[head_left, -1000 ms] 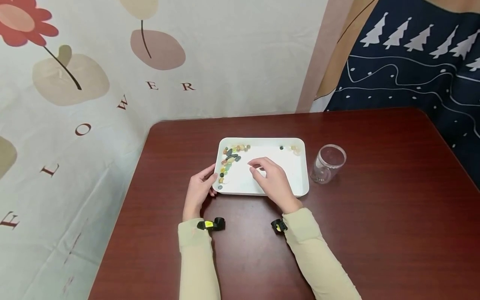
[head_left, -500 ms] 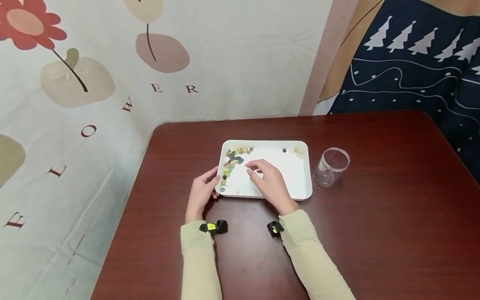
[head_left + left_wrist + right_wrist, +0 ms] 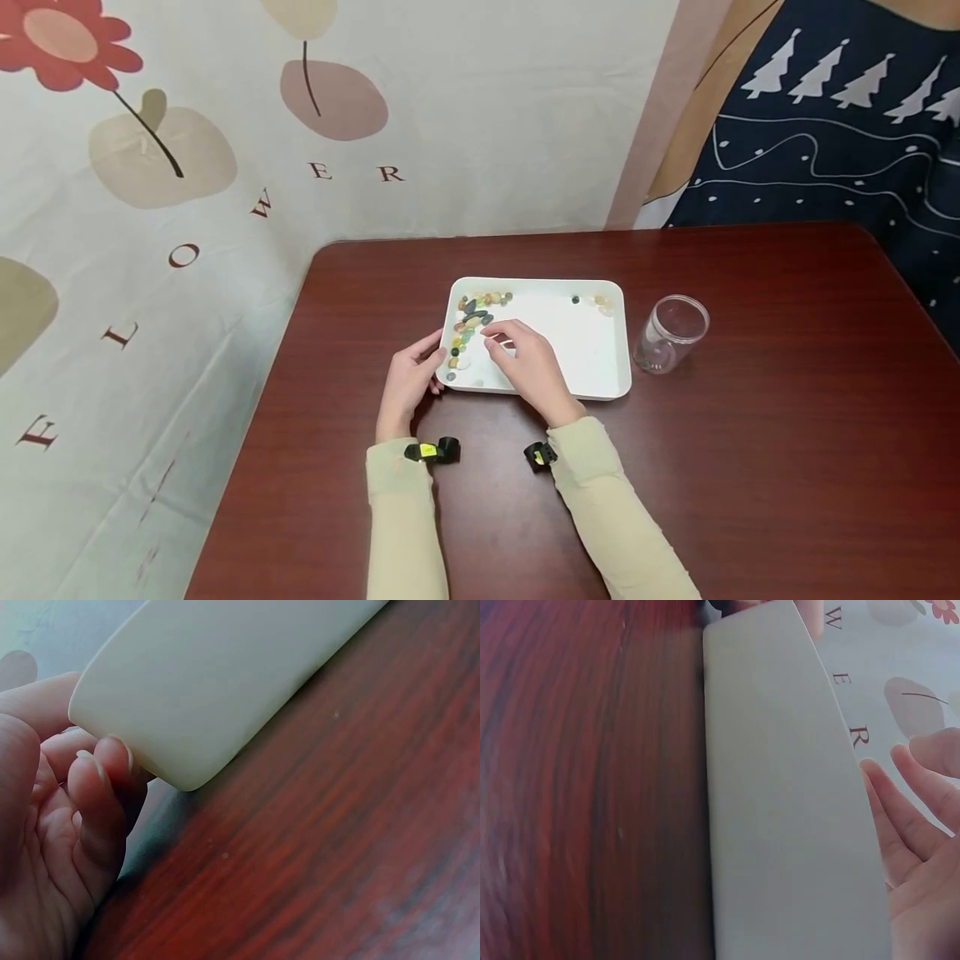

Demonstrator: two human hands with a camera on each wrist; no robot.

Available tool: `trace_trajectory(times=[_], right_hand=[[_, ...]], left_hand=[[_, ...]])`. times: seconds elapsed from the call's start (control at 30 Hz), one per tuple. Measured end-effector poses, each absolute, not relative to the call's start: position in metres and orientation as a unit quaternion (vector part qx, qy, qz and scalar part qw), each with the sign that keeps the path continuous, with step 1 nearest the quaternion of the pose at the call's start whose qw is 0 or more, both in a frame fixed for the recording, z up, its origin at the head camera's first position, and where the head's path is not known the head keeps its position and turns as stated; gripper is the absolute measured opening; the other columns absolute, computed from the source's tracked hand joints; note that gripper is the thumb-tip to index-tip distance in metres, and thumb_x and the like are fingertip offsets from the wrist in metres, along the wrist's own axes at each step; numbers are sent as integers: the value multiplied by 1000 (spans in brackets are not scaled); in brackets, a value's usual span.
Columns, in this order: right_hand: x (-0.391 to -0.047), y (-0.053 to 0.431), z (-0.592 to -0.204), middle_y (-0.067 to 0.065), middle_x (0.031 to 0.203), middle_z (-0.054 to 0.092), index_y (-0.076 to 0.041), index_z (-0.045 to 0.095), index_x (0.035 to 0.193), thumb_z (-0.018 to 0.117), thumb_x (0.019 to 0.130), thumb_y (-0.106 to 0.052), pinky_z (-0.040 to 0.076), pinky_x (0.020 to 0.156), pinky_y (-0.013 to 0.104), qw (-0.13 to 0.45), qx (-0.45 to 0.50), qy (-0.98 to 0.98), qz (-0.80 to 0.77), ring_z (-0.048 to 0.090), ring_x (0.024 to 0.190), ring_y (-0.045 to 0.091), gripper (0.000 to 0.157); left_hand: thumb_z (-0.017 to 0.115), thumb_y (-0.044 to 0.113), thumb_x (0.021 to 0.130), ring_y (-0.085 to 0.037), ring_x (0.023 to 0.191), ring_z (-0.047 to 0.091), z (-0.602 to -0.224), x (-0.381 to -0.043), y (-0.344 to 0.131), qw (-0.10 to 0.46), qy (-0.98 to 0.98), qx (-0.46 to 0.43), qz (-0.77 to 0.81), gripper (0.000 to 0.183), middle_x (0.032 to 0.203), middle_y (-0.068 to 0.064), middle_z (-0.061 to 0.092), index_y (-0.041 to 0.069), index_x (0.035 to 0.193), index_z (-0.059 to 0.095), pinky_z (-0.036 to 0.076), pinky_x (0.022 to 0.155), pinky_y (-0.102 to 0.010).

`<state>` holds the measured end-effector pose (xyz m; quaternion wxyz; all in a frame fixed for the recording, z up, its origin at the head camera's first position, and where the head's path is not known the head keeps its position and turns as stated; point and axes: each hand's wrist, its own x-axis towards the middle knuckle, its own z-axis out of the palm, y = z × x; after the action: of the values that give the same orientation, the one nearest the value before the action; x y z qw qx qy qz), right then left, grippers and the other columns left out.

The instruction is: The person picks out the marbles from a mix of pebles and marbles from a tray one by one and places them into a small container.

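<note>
White tray [image 3: 588, 354] against left hand [image 3: 407, 382] (stones [image 3: 473, 322] inside), beneath right hand [image 3: 534, 367]

Soft, even light fills the room, and from here the white tray [image 3: 555, 358] is the brightest thing on the dark table [image 3: 787, 433]. A pale sheen lies between the sleeves [image 3: 408, 525], shadows hugging their inner edges. The jar [image 3: 671, 333] catches faint glints; the stones [image 3: 472, 322] look a little soft. Both wrist views are dimmer: the left has a hazy, bluish upper corner and glare low right; the right shows the table blurred, darkest along the tray.
</note>
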<state>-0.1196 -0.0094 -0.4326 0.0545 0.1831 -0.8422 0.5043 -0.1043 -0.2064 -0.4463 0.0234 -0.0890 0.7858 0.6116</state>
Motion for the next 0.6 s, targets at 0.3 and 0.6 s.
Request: trace_trajectory(times=[0.3,0.6], right_hand=[[-121,-18,-436,-7,96,61,-13,65,100,57,87,-21,48,76,25,43,176,-849,496,56,83,4,17],[-124,-30,-441,-7,96,61,-16,65,102,55,88,-24,48,73,23,14,173,-863,475,56,81,5,18]], left_hand=[[59,17,86,-18,39,49,-446,-104,-207,27,790,-87,607,37,90,-18,64,14,123,56,47,40,-35],[61,24,85,-21,40,49,-470,-112,-216,26,787,-93,609,36,88,-14,65,24,121,58,47,39,-36]])
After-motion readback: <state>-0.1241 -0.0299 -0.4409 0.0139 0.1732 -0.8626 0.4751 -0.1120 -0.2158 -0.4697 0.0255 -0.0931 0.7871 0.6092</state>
